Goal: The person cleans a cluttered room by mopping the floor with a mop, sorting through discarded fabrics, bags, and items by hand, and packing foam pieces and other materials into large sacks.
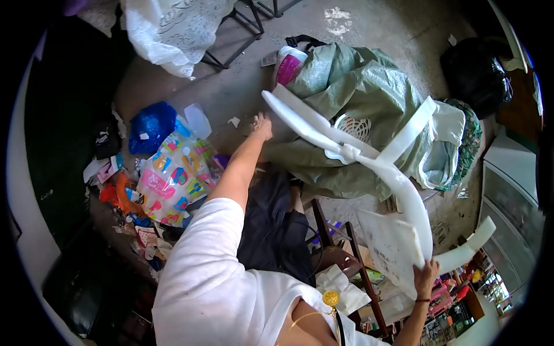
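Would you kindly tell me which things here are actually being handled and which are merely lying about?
In hand: white plastic frame, gripped by left hand and right hand.

Lying about: green sack, colourful printed bag, blue bag, black bag, wooden chair.

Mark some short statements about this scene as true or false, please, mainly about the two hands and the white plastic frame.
1. The left hand touches one end of the white plastic frame. True.
2. The right hand is empty. False: it grips the frame's lower part.
3. A green woven sack lies on the floor behind the frame. True.
4. The black bag hangs from the frame. False: it sits apart on the floor.
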Motion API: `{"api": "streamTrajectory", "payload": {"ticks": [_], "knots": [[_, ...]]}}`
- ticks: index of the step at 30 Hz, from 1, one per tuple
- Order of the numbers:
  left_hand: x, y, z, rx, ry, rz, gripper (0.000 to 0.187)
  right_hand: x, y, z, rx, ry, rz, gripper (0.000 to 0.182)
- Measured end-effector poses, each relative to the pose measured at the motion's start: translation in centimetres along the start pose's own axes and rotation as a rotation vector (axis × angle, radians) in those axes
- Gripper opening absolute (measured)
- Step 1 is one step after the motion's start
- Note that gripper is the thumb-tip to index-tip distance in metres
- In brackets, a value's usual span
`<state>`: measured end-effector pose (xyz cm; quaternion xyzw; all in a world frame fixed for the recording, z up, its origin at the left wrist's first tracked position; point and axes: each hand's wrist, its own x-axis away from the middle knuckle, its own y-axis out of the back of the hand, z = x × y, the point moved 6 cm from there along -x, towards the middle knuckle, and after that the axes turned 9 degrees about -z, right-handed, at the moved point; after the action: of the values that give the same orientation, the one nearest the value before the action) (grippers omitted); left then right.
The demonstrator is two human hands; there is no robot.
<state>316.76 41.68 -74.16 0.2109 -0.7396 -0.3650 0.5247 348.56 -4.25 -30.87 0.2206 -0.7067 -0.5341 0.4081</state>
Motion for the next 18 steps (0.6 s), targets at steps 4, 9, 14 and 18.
{"api": "streamTrajectory", "payload": {"ticks": [4,9,14,18], "knots": [[-3.9,-3.8,-1.9,-0.089,0.036,-0.041,0.079,0.0,0.5,2.5,0.012,-0.073,-0.009,0.032],[-6.1,-1.2,-3.2,0.492,0.101,-0.225,0.031,-1.6,1.2,5.9,-0.063,-0.050,0.047,0.026],[-3.1,17.8,-4.4,0.954,-0.268,-0.827,0.027,-3.3,2.9,7.4,-0.123,-0.004,0.096,0.026],[5.1,35.6,-8.1,0.883,-0.425,-0.834,0.024,-5.0,8.3,9.9,-0.178,0.167,-0.142,0.024]]}}
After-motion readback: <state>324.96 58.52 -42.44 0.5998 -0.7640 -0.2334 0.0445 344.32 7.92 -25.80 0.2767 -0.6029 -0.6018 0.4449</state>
